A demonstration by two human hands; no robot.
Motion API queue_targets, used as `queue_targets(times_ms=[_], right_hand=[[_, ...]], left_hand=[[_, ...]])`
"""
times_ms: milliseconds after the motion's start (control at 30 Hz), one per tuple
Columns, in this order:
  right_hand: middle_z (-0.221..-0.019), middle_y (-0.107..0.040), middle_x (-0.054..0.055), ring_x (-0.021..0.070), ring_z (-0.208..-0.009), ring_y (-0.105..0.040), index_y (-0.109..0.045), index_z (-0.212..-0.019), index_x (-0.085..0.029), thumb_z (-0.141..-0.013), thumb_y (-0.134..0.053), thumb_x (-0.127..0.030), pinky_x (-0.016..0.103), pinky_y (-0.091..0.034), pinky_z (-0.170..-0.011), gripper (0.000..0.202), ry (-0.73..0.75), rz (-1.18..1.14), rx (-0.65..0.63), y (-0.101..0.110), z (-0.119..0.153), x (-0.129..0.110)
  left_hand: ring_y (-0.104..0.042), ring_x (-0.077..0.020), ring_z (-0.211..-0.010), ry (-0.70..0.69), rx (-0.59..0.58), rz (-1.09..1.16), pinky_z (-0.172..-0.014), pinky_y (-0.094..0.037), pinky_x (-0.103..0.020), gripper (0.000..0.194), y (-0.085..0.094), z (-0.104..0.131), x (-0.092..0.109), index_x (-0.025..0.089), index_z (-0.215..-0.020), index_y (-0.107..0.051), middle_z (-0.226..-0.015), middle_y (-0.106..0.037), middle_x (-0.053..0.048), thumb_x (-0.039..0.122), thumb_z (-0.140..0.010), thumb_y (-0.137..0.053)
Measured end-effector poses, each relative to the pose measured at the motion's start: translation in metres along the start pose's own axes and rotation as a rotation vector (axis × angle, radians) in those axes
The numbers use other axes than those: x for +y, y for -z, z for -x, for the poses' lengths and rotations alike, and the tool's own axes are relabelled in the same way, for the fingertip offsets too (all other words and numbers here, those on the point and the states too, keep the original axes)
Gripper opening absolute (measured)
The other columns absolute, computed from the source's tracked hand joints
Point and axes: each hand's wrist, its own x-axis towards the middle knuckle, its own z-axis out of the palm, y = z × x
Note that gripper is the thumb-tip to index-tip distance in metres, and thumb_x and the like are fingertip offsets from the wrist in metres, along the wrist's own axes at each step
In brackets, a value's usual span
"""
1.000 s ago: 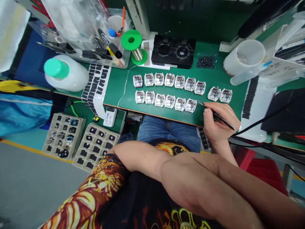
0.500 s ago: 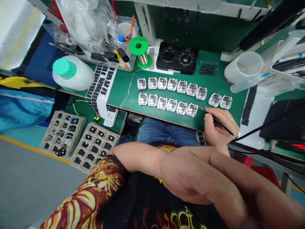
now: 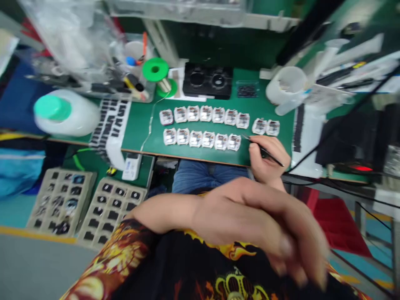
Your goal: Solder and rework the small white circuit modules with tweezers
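I see the right hand [image 3: 265,160] at the near edge of the green mat [image 3: 140,121], closed around thin black tweezers [image 3: 264,151] in a pen grip. The tips point to the left and they end just beside the last small module [image 3: 234,142] of the near row – I cannot tell if they touch it. The left hand [image 3: 265,227] is close to the camera and blurred, in front of the black printed shirt [image 3: 187,271]; its fingers are loosely bent and I see nothing in it. The other modules lie in two rows on the mat, and two more modules [image 3: 265,127] lie apart, just beyond the right hand – the far side
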Motion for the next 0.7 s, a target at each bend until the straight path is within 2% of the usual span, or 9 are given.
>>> queue_targets(times_ms=[33,100,167,200,267,367,500,600,700], right_hand=[[-0.100,-0.088,0.004,0.0227,-0.090,-0.083,-0.084,-0.109,-0.028,-0.101,-0.076,-0.019,0.042,-0.067,-0.085,0.015,-0.003,-0.016,-0.002,0.002,-0.001,-0.003],[-0.106,-0.088,0.006,0.0223,-0.095,-0.083,-0.082,-0.112,-0.026,-0.104,-0.075,-0.019,0.041,-0.066,-0.088,0.014,-0.011,-0.027,-0.054,0.007,-0.002,-0.009],[-0.104,-0.087,0.005,0.0215,-0.094,-0.080,-0.078,-0.117,-0.026,-0.105,-0.074,-0.020,0.040,-0.064,-0.086,0.014,0.037,-0.008,-0.093,0.015,-0.004,-0.015],[-0.102,-0.085,0.004,0.0208,-0.091,-0.078,-0.076,-0.118,-0.026,-0.106,-0.072,-0.020,0.039,-0.062,-0.084,0.014,0.066,0.020,-0.099,0.019,-0.005,-0.017],[-0.096,-0.081,0.003,0.0205,-0.086,-0.073,-0.072,-0.114,-0.026,-0.106,-0.067,-0.017,0.038,-0.057,-0.079,0.012,0.128,0.084,-0.130,0.028,-0.005,-0.022],[-0.084,-0.069,0.002,0.0207,-0.079,-0.061,-0.065,-0.099,-0.025,-0.104,-0.060,-0.012,0.038,-0.049,-0.072,0.015,0.167,0.170,-0.188,0.036,-0.002,-0.027],[-0.079,-0.063,0.001,0.0196,-0.076,-0.057,-0.062,-0.090,-0.025,-0.102,-0.055,-0.008,0.037,-0.049,-0.070,0.022,0.120,0.222,-0.186,0.041,0.005,-0.028],[-0.096,-0.079,0.004,0.0202,-0.088,-0.072,-0.072,-0.114,-0.024,-0.103,-0.060,-0.009,0.039,-0.062,-0.081,0.022,0.089,0.163,-0.217,0.058,0.009,-0.038],[-0.116,-0.086,0.002,0.0206,-0.097,-0.082,-0.071,-0.142,-0.031,-0.100,-0.071,-0.010,0.041,-0.070,-0.086,0.047,0.025,0.172,-0.234,0.095,0.003,-0.049]], left_hand=[[-0.078,-0.0211,-0.100,-0.079,0.007,0.030,-0.087,-0.070,-0.043,0.030,-0.001,-0.011,-0.007,0.038,-0.114,-0.080,-0.104,-0.081,-0.003,0.052,-0.119,-0.054],[-0.076,-0.0224,-0.102,-0.258,0.231,0.015,-0.090,-0.069,-0.043,0.018,-0.008,-0.031,-0.020,0.029,-0.128,-0.074,-0.115,-0.079,-0.008,0.039,-0.113,-0.068],[-0.074,-0.0289,-0.119,-0.388,0.408,-0.223,-0.101,-0.067,-0.049,0.039,-0.019,-0.045,-0.034,0.025,-0.139,-0.070,-0.129,-0.075,-0.013,0.033,-0.103,-0.083],[-0.072,-0.0329,-0.127,-0.403,0.428,-0.333,-0.108,-0.064,-0.055,0.045,-0.023,-0.049,-0.041,0.024,-0.142,-0.068,-0.136,-0.073,-0.015,0.029,-0.101,-0.085],[-0.069,-0.0369,-0.138,-0.391,0.348,-0.424,-0.116,-0.061,-0.059,0.052,-0.028,-0.053,-0.053,0.025,-0.151,-0.063,-0.146,-0.070,-0.018,0.025,-0.103,-0.081],[-0.071,-0.0339,-0.139,-0.388,0.196,-0.385,-0.117,-0.063,-0.055,0.054,-0.033,-0.056,-0.065,0.026,-0.162,-0.055,-0.149,-0.071,-0.018,0.019,-0.110,-0.068],[-0.075,-0.0286,-0.135,-0.409,0.163,-0.323,-0.114,-0.067,-0.047,0.054,-0.043,-0.062,-0.076,0.025,-0.168,-0.052,-0.145,-0.075,-0.016,0.017,-0.115,-0.058],[-0.077,-0.0257,-0.134,-0.368,0.226,-0.258,-0.115,-0.067,-0.043,0.044,-0.047,-0.064,-0.080,0.023,-0.161,-0.060,-0.143,-0.079,-0.014,0.020,-0.117,-0.058],[-0.083,-0.0211,-0.120,-0.230,0.275,-0.141,-0.109,-0.069,-0.039,0.029,-0.047,-0.064,-0.083,0.023,-0.146,-0.071,-0.130,-0.085,-0.009,0.025,-0.119,-0.060]])
